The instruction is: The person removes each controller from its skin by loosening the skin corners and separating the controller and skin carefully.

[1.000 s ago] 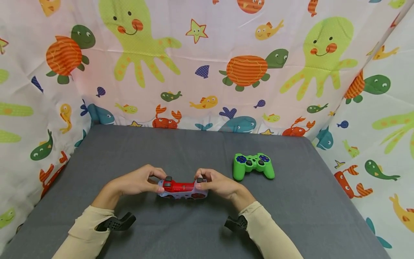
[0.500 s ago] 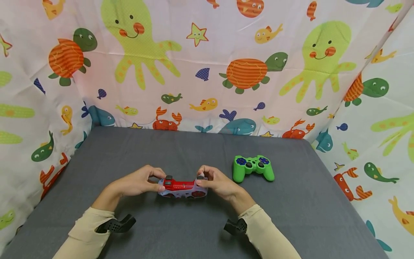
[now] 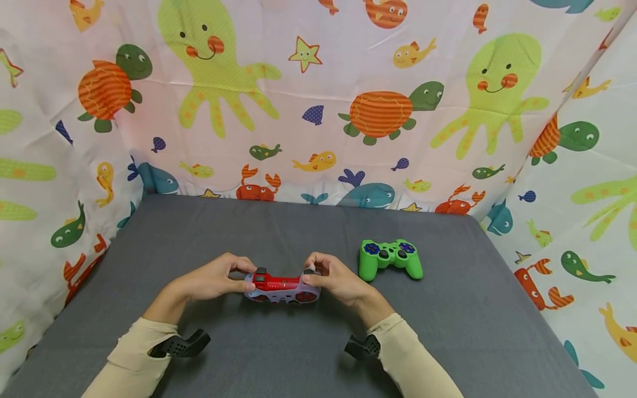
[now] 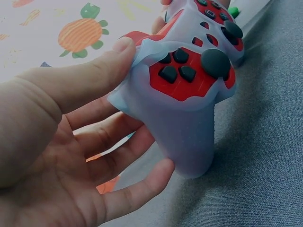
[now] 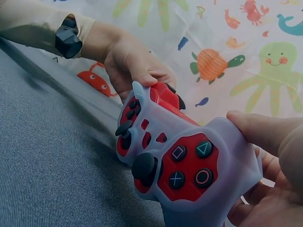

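A red game controller [image 3: 282, 284] is partly covered by a translucent whitish silicone sleeve [image 5: 208, 142]. It stands tilted on the grey cloth, its red top edge showing bare between the two ends. My left hand [image 3: 219, 279] pinches its left end, the thumb on the sleeve's edge and the other fingers behind. My right hand [image 3: 338, 281] pinches the right end in the same way, thumb at the sleeve's upper corner. In the left wrist view the sleeve [image 4: 184, 123] wraps the handle and frames the black buttons and stick.
A green game controller [image 3: 390, 258] lies to the right, beyond my right hand. Grey cloth [image 3: 278, 354] covers the table. A sea-animal printed curtain [image 3: 318, 72] hangs at the back and along both sides.
The right hand's fingers have shifted slightly at the sleeve's corner. The controller has tipped a little, and the head view has moved slightly. Both hands keep their grip.
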A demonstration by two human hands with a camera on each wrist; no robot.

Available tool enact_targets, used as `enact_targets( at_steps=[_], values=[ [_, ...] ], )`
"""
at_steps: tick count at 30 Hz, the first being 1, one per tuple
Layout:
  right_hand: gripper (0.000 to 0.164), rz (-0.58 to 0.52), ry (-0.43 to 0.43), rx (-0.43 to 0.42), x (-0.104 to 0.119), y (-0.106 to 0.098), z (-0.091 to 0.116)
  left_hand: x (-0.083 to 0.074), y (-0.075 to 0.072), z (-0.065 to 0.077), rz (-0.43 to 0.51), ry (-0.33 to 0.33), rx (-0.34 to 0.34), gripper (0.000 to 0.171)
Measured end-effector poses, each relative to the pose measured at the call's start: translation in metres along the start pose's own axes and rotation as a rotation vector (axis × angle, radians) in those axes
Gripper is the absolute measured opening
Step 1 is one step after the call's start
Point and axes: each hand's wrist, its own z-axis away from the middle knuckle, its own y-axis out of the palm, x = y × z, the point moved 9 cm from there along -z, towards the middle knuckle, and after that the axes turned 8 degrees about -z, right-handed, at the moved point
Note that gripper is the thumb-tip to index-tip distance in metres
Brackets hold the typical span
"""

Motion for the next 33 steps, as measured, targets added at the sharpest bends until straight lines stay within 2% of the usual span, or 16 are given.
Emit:
enact_targets(
  at_steps=[6,13,17,25,27,29,33],
  values=[
    [0.020,-0.026,-0.005,-0.023,-0.001,-0.002,-0.001,0.001,-0.001,-0.001,-0.013,-0.017,-0.004,0.036],
    [0.017,-0.140,0.022,-0.045,-0.009,-0.001,-0.003,0.001,-0.001,-0.001,-0.021,-0.026,-0.017,0.039],
    [0.022,-0.194,0.024,-0.052,-0.010,0.001,-0.003,0.002,-0.001,-0.001,-0.005,-0.033,-0.017,0.040],
    [0.022,-0.194,0.008,-0.049,-0.011,0.000,-0.003,0.002,0.000,0.001,-0.012,-0.049,-0.025,0.045],
    [0.019,-0.170,0.015,-0.033,-0.011,-0.002,-0.002,0.003,0.000,0.001,-0.016,-0.058,-0.032,0.047],
    [0.016,-0.090,0.027,-0.016,-0.009,-0.004,0.000,0.004,0.000,0.001,-0.006,-0.065,-0.037,0.048],
    [0.027,0.221,0.008,0.012,0.002,-0.009,0.004,0.005,0.000,0.000,0.027,-0.075,-0.043,0.049]
  ],
)
